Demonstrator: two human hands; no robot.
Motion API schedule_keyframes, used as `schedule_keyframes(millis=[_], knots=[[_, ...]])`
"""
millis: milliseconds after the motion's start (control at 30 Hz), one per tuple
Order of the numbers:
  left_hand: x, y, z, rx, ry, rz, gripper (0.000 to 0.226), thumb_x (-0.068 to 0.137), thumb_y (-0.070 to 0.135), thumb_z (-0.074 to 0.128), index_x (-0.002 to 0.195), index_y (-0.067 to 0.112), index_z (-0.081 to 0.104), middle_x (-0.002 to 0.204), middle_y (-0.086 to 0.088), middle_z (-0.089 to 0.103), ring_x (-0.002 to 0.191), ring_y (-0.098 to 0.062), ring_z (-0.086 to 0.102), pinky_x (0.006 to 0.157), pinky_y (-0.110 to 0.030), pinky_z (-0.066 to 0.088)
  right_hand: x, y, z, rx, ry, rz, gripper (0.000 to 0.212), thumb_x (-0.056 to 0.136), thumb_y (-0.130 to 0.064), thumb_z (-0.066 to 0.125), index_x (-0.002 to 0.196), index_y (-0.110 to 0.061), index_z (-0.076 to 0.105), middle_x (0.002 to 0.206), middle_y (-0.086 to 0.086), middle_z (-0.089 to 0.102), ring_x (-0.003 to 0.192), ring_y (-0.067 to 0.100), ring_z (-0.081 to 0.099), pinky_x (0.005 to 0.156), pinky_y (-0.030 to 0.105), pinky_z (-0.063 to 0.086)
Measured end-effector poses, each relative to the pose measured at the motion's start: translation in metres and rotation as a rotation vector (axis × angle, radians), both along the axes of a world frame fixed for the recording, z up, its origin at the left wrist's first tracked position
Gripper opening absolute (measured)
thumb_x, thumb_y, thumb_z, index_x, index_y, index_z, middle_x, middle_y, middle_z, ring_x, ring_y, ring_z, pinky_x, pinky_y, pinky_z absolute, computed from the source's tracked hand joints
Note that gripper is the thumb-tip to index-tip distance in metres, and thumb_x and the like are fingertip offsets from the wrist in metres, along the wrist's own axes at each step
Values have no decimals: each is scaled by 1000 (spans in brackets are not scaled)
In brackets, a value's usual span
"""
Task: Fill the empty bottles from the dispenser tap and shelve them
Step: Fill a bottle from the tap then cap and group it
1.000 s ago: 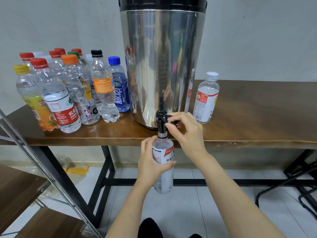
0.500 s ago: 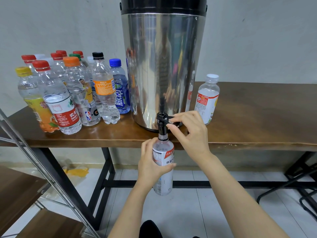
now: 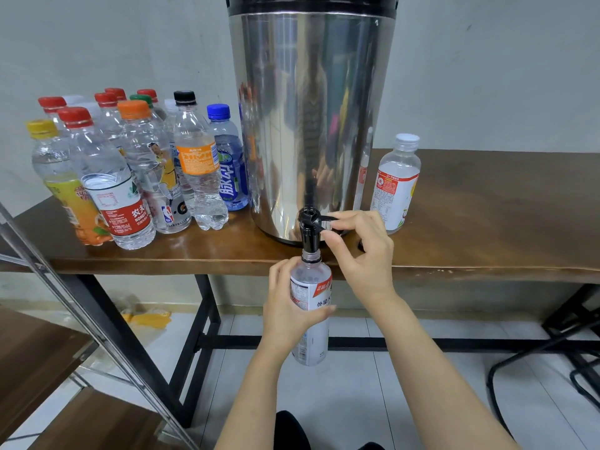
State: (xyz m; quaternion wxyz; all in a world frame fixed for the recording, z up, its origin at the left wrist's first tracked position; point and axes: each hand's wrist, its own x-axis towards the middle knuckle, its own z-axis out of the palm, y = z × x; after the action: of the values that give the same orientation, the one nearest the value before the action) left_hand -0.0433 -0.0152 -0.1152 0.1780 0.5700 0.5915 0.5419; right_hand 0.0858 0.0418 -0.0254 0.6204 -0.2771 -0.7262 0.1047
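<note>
The wooden tabletop (image 3: 487,206) carries a steel dispenser (image 3: 311,125). The left hand (image 3: 285,306) grips the uncapped plastic bottle (image 3: 313,293) at its label, mouth under the tap (image 3: 306,235). The right hand (image 3: 360,251) pinches the tap lever (image 3: 324,219). The bottle is probably thin-walled and gains weight as it fills, so hold mid-body.

Grey wall (image 3: 97,43), wooden table (image 3: 487,206), white tiled floor (image 3: 341,401)

The dispenser (image 3: 311,125) stands on the table (image 3: 487,222), a group of bottles (image 3: 130,177) to its left, a lone bottle (image 3: 394,186) just to its right. Its tap (image 3: 306,230) juts over the near edge, a further bottle (image 3: 313,293) directly under it. A shelf rack (image 3: 39,352) stands near left.
</note>
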Motion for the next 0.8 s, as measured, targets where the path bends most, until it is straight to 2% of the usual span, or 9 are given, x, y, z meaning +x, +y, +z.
schedule_keyframes(millis=[100,300,400,467,567,700,800], knots=[[0,0,0,1,4,1,92,55,30,95,121,53,35,125,23,38,115,10,46,83,-5,43,-2,-2,-1,-19,27,5,23,88,-29,65,83,-6,68,97,-12,65,94,7,53,76,9,35],[0,1,-1,0,-3,-5,94,55,32,95,125,48,35,126,17,40,117,4,47,85,-7,43,-5,-3,-3,-53,60,17,23,89,-29,64,86,-6,68,99,-9,66,94,6,56,78,9,37],[1,1,0,-6,-2,-9,94,55,35,94,128,46,35,128,15,39,118,-1,48,89,-14,46,-5,-4,-5,-66,76,19,23,89,-29,64,86,-6,68,99,-9,66,96,5,56,79,10,38],[1,0,0,-12,-8,-14,94,52,45,90,129,44,36,128,16,39,119,-3,49,90,-20,49,-5,-5,-5,-56,79,18,22,89,-28,64,86,-6,68,98,-9,66,96,5,56,79,10,38],[1,-1,2,-16,-2,-13,90,49,56,83,124,54,34,127,20,38,119,-1,49,91,-24,52,-6,-5,-4,-51,89,23,21,88,-26,65,84,-6,68,97,-7,67,94,7,57,79,10,38],[1,-1,4,-25,10,-13,90,50,58,83,123,60,30,128,23,37,119,-2,49,93,-32,54,-7,-2,-5,-35,101,16,22,88,-27,65,84,-6,68,96,-3,69,92,12,58,78,11,40],[1,-2,8,-11,-6,-25,90,50,54,83,121,67,29,129,22,38,119,-2,50,94,-32,53,-8,-2,-3,-33,107,21,22,88,-26,65,84,-4,68,95,-1,69,92,15,60,79,13,42]])
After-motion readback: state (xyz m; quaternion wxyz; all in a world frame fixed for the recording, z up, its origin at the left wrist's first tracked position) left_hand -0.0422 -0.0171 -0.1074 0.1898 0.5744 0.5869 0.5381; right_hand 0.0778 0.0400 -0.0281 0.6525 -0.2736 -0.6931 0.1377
